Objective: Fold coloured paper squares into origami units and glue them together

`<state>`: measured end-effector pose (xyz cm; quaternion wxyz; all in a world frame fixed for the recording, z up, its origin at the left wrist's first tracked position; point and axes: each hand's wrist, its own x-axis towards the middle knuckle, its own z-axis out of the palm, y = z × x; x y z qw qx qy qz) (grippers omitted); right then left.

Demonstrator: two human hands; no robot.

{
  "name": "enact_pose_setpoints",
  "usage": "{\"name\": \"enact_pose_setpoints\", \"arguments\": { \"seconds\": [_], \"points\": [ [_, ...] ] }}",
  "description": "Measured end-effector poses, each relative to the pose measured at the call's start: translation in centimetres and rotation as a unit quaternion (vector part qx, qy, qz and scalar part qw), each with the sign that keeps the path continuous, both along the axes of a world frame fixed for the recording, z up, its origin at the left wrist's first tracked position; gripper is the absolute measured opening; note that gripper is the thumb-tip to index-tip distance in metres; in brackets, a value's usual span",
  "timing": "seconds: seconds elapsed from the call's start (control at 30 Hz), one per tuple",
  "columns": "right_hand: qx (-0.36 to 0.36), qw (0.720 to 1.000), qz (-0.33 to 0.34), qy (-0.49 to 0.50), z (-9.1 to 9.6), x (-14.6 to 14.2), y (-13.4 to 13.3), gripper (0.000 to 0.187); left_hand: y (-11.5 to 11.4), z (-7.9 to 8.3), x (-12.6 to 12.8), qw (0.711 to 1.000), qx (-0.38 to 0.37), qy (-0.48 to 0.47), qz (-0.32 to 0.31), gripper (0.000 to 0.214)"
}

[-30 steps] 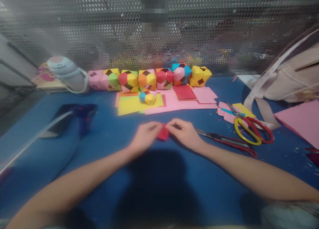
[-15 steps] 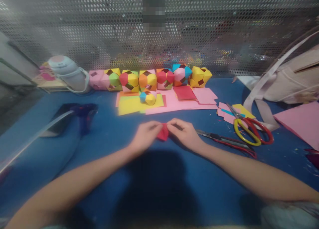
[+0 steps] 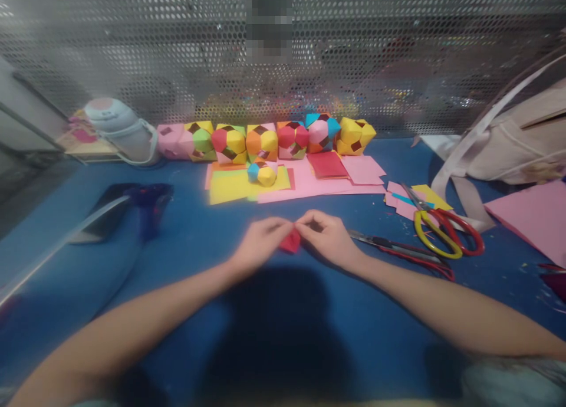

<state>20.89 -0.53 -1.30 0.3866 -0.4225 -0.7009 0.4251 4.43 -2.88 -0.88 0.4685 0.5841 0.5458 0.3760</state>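
Between my two hands is a small piece of folded red paper [image 3: 290,243], just above the blue tabletop [image 3: 194,242]. My left hand [image 3: 262,240] pinches its left side, thumb and fingers closed. From the right, my right hand [image 3: 327,236] pinches the paper's upper edge between thumb and forefinger. The fingertips of both hands nearly meet and hide the top of the paper. Beyond them, a small blue and yellow paper ball [image 3: 264,174] rests on yellow paper sheets [image 3: 230,189]. Red paper squares [image 3: 328,165] lie on larger pink sheets [image 3: 305,186].
Several folded paper balls [image 3: 230,141] line the back, before a perforated metal panel [image 3: 198,53]. Black-red scissors [image 3: 407,250] and yellow-red scissors [image 3: 446,233] lie right, near a pale bag [image 3: 522,130]. At left are a blue glue gun [image 3: 150,209], a dark phone-like slab [image 3: 108,209] and a bottle [image 3: 124,130].
My left hand has shifted slightly right, its fingertips closer to my right hand's. Less of the red paper shows between them. The things on the table have stayed in place.
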Motion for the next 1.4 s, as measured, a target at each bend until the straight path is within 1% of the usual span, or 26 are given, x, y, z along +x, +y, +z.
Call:
{"name": "enact_pose_setpoints", "arguments": {
  "seconds": [0.07,0.2,0.3,0.6,0.97,1.17,1.27,1.4],
  "points": [
    [-0.002,1.0,0.005,0.001,-0.06,0.07,-0.01,0.014,0.1,-0.08,-0.03,1.0,0.006,0.013,0.002,0.026],
    [-0.018,1.0,0.02,0.0,-0.3,0.09,0.07,0.017,0.31,-0.21,-0.1,0.999,0.026,0.032,0.026,0.026],
    [-0.019,1.0,0.015,-0.014,-0.43,-0.05,0.08,0.017,0.36,-0.19,-0.11,0.998,0.033,0.038,0.039,0.025],
    [0.022,0.999,0.0,-0.028,-0.51,-0.18,-0.14,0.014,0.39,-0.39,-0.05,0.999,0.034,0.026,0.032,0.023],
    [0.04,0.999,-0.005,-0.035,-0.65,-0.13,-0.26,0.016,0.33,-0.54,-0.16,0.998,0.04,0.031,0.023,0.019],
    [0.014,0.999,-0.001,-0.035,-0.43,-0.16,-0.24,0.015,0.21,-0.27,-0.14,1.0,0.02,0.016,0.004,0.019],
    [-0.013,1.0,0.01,-0.023,-0.33,-0.19,-0.14,0.014,0.24,-0.21,-0.15,0.999,0.028,0.024,0.011,0.019],
    [-0.041,0.999,0.01,0.019,-0.24,-0.27,-0.02,0.011,0.28,-0.35,-0.19,0.998,0.043,0.038,0.022,0.02]
  ]
}}
